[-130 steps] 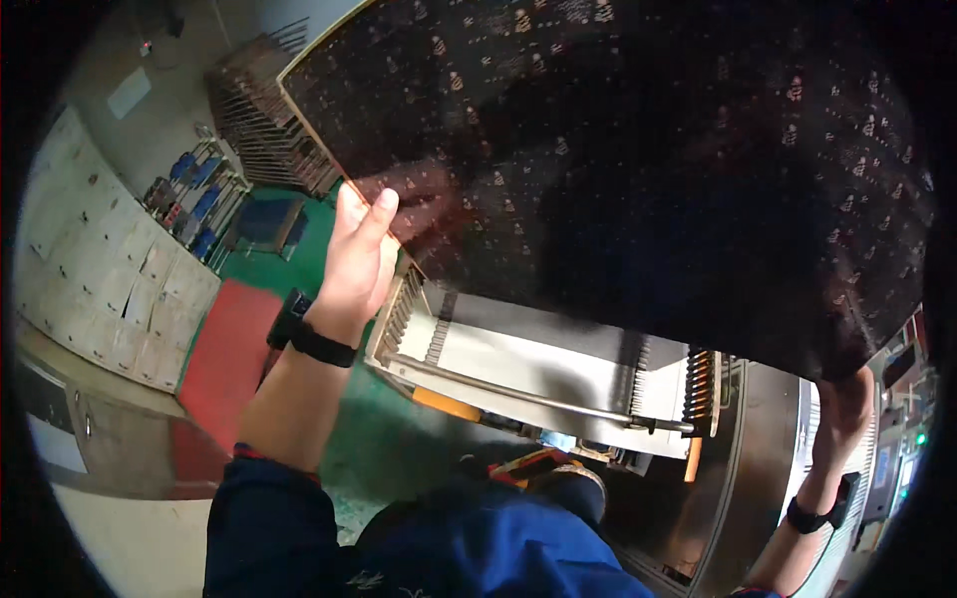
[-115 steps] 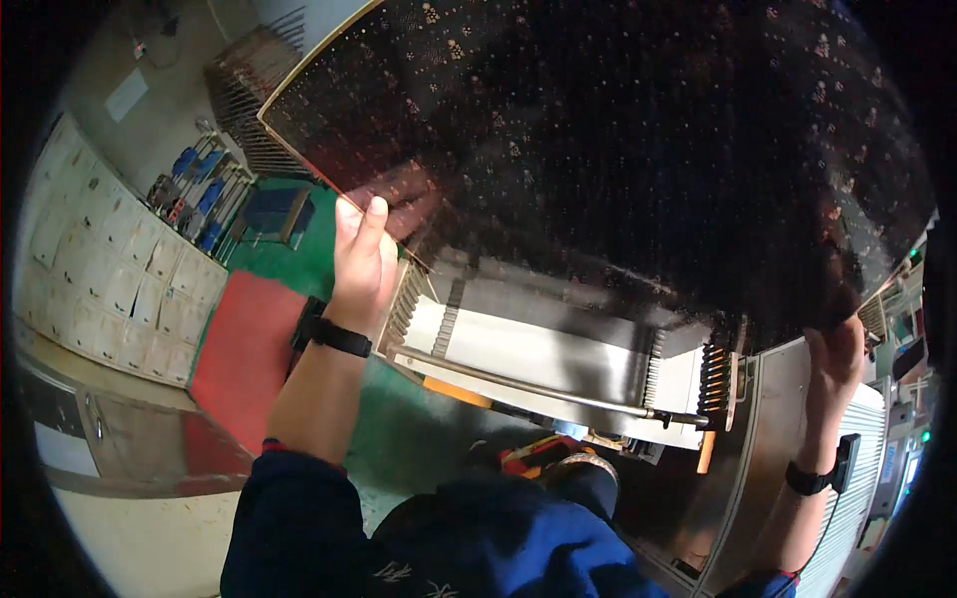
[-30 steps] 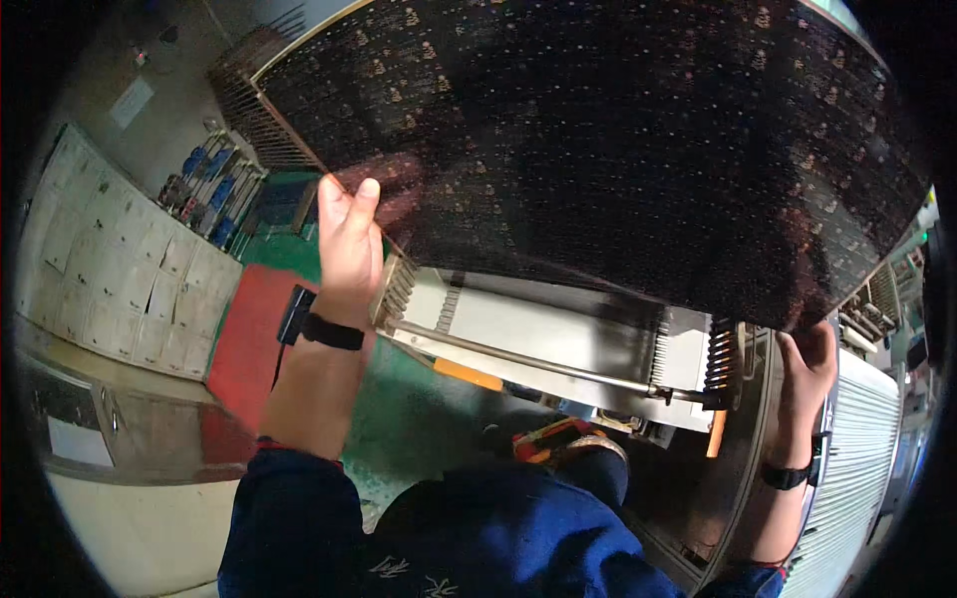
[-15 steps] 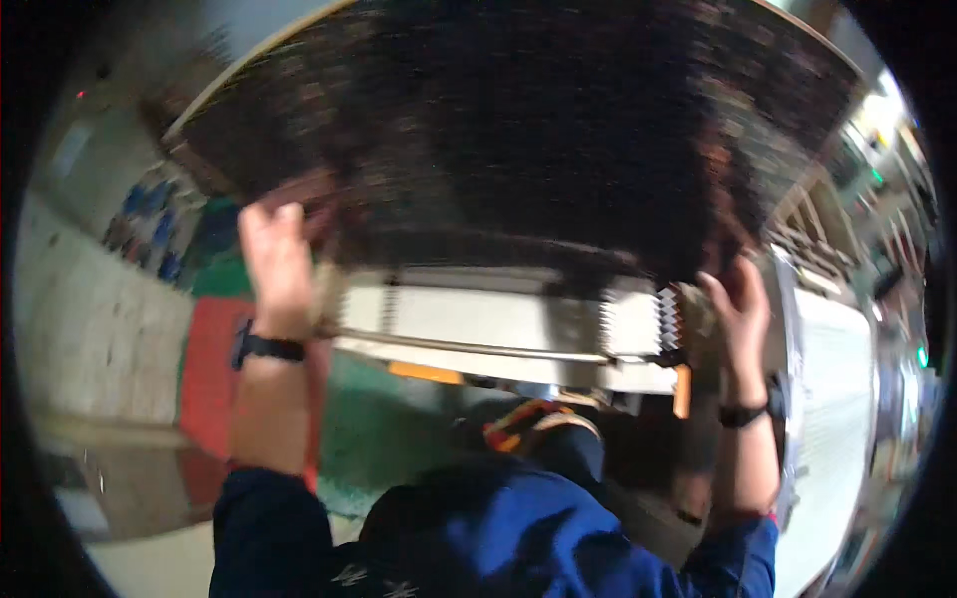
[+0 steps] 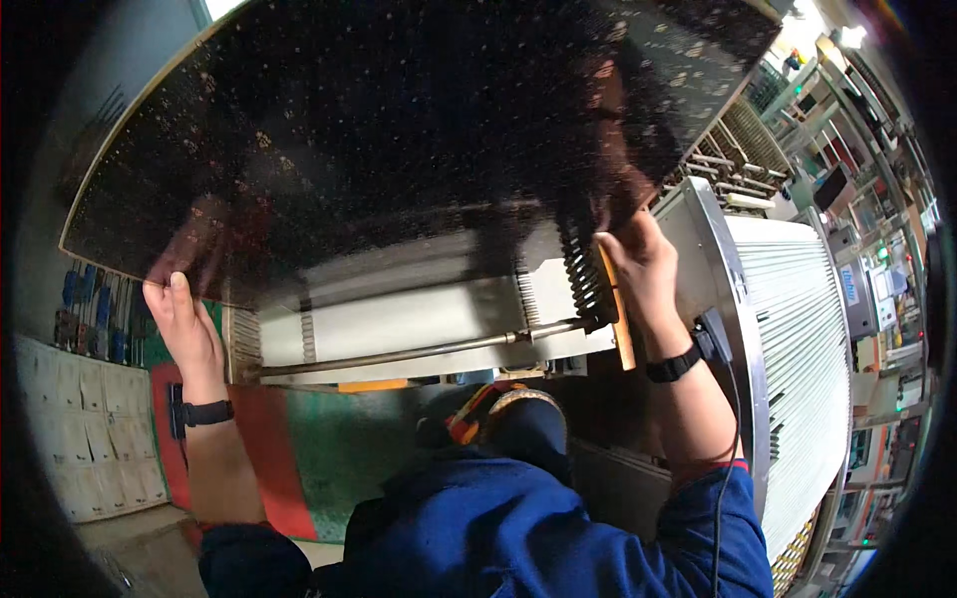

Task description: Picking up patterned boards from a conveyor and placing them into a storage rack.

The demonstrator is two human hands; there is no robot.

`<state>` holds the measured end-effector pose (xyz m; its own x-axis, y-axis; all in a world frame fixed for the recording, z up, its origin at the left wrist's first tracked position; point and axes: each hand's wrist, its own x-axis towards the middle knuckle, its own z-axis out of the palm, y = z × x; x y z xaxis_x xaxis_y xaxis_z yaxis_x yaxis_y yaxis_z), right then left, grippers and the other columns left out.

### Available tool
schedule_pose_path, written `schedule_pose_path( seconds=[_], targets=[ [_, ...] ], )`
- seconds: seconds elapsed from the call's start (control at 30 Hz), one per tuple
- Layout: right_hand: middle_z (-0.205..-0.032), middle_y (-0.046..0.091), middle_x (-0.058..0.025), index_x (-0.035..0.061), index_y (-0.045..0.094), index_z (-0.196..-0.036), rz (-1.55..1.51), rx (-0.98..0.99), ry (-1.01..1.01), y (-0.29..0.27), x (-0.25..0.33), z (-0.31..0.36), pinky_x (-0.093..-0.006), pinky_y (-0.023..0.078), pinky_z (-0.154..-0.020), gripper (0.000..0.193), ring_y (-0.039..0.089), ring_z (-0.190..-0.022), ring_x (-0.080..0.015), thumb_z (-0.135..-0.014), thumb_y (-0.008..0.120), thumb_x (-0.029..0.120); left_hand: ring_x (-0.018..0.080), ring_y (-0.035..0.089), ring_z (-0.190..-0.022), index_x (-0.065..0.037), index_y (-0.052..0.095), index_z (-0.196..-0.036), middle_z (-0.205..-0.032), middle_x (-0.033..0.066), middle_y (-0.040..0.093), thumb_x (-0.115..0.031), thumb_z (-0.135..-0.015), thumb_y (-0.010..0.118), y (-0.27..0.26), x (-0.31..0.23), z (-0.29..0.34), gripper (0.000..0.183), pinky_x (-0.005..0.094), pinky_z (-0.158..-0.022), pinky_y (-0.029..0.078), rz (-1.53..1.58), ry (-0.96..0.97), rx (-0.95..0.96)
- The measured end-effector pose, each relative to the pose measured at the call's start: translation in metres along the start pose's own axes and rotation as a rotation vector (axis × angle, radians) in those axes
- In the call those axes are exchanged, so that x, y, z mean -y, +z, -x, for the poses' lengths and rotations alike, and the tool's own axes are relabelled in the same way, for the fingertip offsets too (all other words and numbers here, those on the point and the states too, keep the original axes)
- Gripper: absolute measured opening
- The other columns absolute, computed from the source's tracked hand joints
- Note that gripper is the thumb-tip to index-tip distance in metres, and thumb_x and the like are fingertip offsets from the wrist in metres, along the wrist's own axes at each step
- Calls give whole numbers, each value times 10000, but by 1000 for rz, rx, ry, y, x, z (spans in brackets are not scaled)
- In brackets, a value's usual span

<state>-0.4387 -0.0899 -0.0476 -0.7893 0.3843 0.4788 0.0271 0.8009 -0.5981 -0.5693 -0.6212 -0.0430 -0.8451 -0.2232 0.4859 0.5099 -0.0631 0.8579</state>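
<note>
A large dark, glossy, speckled panel [image 5: 419,130] with a thin pale edge fills the far half of the view and mirrors my arms. My left hand [image 5: 187,324] grips its near left corner, thumb on the face and the other fingers partly behind the edge. At the near right corner, my right hand [image 5: 643,267] closes on the same panel. Below the near edge runs a white-surfaced rack [image 5: 409,341] with rows of coiled, toothed parts and a metal rod [image 5: 399,361] along its front. Each wrist wears a black band with a small device.
To the right stands a metal-framed unit with many white slats [image 5: 793,329]. Racks and machines fill the far right. Pale lockers [image 5: 95,429] are at the left, near several hanging blue items [image 5: 95,314]. The floor is red and green [image 5: 344,463].
The panel and both hands now lie farther left in the view, the panel tilted with its left corner lower. More of the slatted unit shows at the right. Both hands keep their hold.
</note>
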Motion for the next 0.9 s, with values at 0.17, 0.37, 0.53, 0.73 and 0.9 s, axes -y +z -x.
schedule_pose_path(
  seconds=[0.17,0.37,0.53,0.73,0.9],
  targets=[
    [-822,699,-64,6,654,-1056,3,-105,-62,-35,17,-9,-268,534,-683,307,644,-737,-93,-844,854,103,243,551,-1287,-22,461,-1298,-1342,140,574,-248,-1062,604,0,-9,-10,357,423,-1152,433,92,-5,17],
    [-823,716,-71,6,640,-1058,-227,-62,-28,-24,10,-21,-248,522,-702,293,607,-751,-49,-875,838,119,256,541,-1315,-20,449,-1309,-1364,165,564,-248,-1068,590,1,-15,-11,361,443,-1164,430,152,3,69],
    [-808,701,-89,10,639,-1047,-215,-55,-73,-20,11,-23,-262,514,-678,288,573,-718,-65,-877,836,132,280,519,-1336,-18,445,-1325,-1420,176,528,-282,-1069,588,-6,-14,-11,395,462,-1177,411,132,3,42],
    [-960,665,-75,-15,641,-1119,-76,-68,-62,-16,-17,-6,-275,524,-801,375,608,-882,-110,-848,863,118,251,562,-1278,-31,456,-1282,-1380,159,577,-137,-1066,565,15,-10,-8,264,447,-1139,420,35,-49,27],
    [-1112,668,-57,-12,625,-1256,-22,-120,-131,-56,-46,-9,-270,516,-899,482,619,-986,-128,-825,838,2,244,544,-1277,-36,446,-1322,-1352,133,555,-126,-1059,576,13,-24,-11,307,481,-1118,469,280,20,31]
  ],
)
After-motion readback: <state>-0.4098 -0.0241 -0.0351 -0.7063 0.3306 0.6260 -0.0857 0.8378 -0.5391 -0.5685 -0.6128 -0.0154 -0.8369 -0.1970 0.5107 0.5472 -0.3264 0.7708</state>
